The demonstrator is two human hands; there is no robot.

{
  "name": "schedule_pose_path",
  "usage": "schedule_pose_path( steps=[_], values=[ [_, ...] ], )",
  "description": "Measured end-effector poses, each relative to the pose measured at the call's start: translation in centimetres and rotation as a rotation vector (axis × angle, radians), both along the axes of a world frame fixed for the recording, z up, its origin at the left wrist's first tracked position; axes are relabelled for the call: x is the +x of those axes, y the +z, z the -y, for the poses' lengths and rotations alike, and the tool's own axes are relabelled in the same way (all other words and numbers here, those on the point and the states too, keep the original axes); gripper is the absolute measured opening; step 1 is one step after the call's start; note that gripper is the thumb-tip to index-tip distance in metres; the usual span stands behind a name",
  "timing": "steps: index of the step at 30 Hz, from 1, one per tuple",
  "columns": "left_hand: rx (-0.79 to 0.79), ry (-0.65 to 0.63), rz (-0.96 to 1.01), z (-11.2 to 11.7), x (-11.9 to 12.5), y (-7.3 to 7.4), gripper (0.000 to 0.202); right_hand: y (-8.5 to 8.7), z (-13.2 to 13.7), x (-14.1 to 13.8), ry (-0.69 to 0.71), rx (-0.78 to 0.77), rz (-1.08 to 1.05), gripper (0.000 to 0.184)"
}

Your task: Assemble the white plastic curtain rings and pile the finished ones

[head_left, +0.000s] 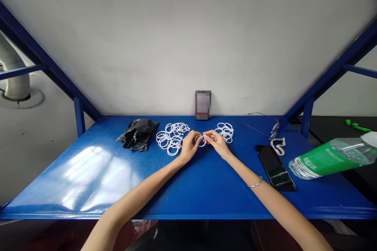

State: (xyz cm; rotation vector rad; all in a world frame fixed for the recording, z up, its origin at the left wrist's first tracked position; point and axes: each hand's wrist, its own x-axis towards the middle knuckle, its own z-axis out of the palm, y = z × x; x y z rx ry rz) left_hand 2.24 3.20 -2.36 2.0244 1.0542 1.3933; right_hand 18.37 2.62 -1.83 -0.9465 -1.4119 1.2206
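Observation:
Between my two hands is a white plastic ring [202,146], held just above the blue tabletop. My left hand [189,146] pinches its left side with thumb and fingers. At the ring's upper right, the fingertips of my right hand [217,143] are closed on it near a small white piece whose detail is too small to make out. A loose pile of several similar white rings [174,141] lies just left of my left hand. Behind my right hand, partly covered by it, is a smaller group of white rings [226,130].
A crumpled black plastic bag [139,135] sits left of the larger pile. A blurred-out upright device [203,105] leans against the wall. To the right are eyeglasses [274,129], a white looped item [278,147], a black phone [275,168] and a tilted green-labelled bottle [330,158].

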Motion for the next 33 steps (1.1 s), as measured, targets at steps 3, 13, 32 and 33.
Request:
schedule_pose_path(
  steps=[3, 13, 32, 33],
  values=[
    [0.026, -0.006, 0.012, -0.1, 0.0, -0.3, 0.022, 0.1, 0.1, -0.1, 0.047, -0.13, -0.091, 0.031],
    [-0.373, -0.249, 0.188, 0.0, 0.2, 0.5, 0.036, 0.5, 0.0, 0.1, 0.147, -0.324, -0.313, 0.033],
    [-0.755, -0.616, 0.372, -0.7, -0.2, 0.3, 0.048, 1.5, 0.3, 0.7, 0.359, -0.371, -0.313, 0.033],
    [-0.759, -0.617, 0.366, -0.7, -0.2, 0.3, 0.049, 1.4, 0.3, 0.8, 0.365, -0.37, -0.311, 0.033]
  ],
)
